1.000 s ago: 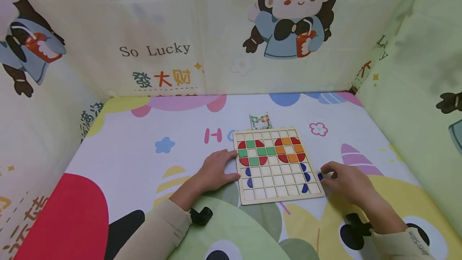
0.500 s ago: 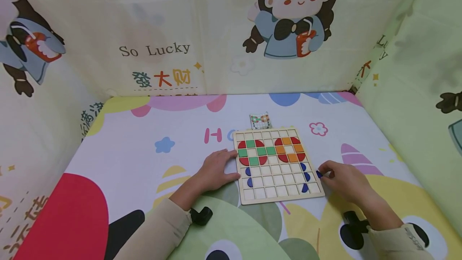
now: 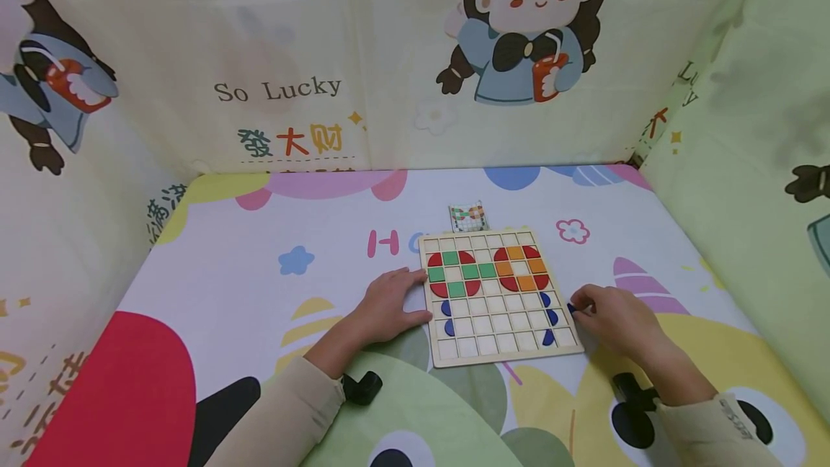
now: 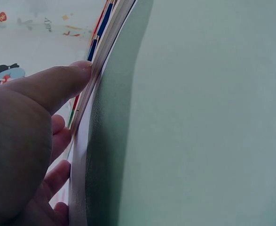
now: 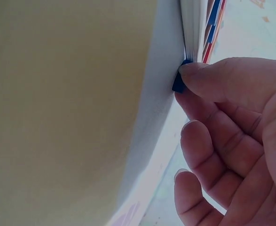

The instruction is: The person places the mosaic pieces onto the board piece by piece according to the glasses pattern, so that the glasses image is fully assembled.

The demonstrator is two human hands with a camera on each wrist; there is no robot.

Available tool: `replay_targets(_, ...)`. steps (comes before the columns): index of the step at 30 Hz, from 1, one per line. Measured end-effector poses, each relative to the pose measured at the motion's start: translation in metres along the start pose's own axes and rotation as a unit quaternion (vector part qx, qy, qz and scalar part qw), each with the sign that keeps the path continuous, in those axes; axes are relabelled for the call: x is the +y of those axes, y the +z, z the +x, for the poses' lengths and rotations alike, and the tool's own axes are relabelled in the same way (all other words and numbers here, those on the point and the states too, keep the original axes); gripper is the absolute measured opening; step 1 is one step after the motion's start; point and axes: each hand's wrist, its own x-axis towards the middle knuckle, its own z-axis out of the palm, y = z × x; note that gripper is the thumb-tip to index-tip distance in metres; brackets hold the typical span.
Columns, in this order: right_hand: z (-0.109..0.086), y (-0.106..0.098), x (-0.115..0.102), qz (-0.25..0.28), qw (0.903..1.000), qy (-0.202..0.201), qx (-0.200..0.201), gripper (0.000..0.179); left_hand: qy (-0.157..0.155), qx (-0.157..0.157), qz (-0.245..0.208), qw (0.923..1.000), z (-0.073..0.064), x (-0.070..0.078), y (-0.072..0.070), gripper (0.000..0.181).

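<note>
A wooden grid board (image 3: pixel 483 346) lies on the table. Red quarter-round pieces (image 3: pixel 439 290) and green squares (image 3: pixel 450 259) form a ring on its left, and orange squares (image 3: pixel 514 254) with red corners form another on its right. Blue pieces (image 3: pixel 552 318) sit in cells down both sides. My left hand (image 3: pixel 387 308) touches the board's left edge with thumb and fingertips spread along it. Beside the right edge, my right hand (image 3: pixel 619 319) pinches a small blue piece (image 5: pixel 179 81) between thumb and index finger; its full shape is partly hidden by the fingers.
A small pattern card (image 3: pixel 468 217) lies at the board's far edge. The printed tablecloth (image 3: pixel 337 222) covers the table, with printed fabric walls (image 3: pixel 402 56) at the back and sides. Each wrist carries a black camera mount (image 3: pixel 363 388).
My right hand has shifted slightly away from me and to the left, bringing the blue piece closer to the board's right edge. My left hand and the board have stayed put.
</note>
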Motion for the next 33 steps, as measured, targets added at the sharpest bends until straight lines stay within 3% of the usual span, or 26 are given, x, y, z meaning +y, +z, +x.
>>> replay_targets(11, 0.002, -0.012, -0.002, 0.005, 0.9998, -0.012, -0.012, 0.020, -0.005, -0.003, 0.001, 1.0000, 0.000, 0.002, -0.001, 0.067)
replay_targets(33, 0.005, -0.005, -0.058, 0.025, 0.9968, -0.071, -0.027, 0.013, -0.010, -0.004, 0.000, 0.9999, 0.000, 0.002, -0.001, 0.067)
